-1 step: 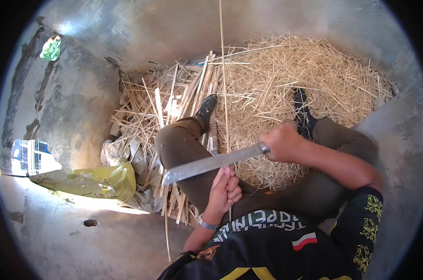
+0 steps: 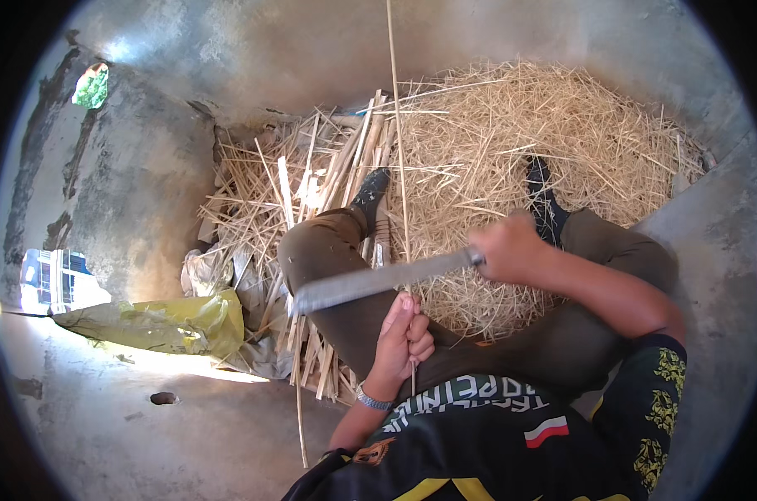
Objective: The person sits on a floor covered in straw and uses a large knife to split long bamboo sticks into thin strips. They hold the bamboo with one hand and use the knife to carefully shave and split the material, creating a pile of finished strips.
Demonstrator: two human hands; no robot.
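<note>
My right hand [image 2: 510, 248] is closed around the handle of a long, broad-bladed knife [image 2: 358, 287]. Its grey blade points left across my lap, just above my left hand, and is smeared by motion. In my left hand [image 2: 403, 334] a long thin bamboo strip [image 2: 400, 150] is gripped between thumb and curled fingers. The strip runs from the far edge of view down past the blade, and its short near end shows below my fist. Whether blade and strip touch, I cannot tell.
Thin pale shavings [image 2: 554, 125] lie heaped between and beyond my feet. Several split bamboo pieces [image 2: 358, 167] are piled left of my left leg, beside a yellow translucent sack [image 2: 186, 326]. Grey concrete walls [image 2: 144, 167] enclose the far and left sides.
The blade has shifted very slightly and is more blurred. The long strip's far end has moved a little to the left. Both hands keep their grip.
</note>
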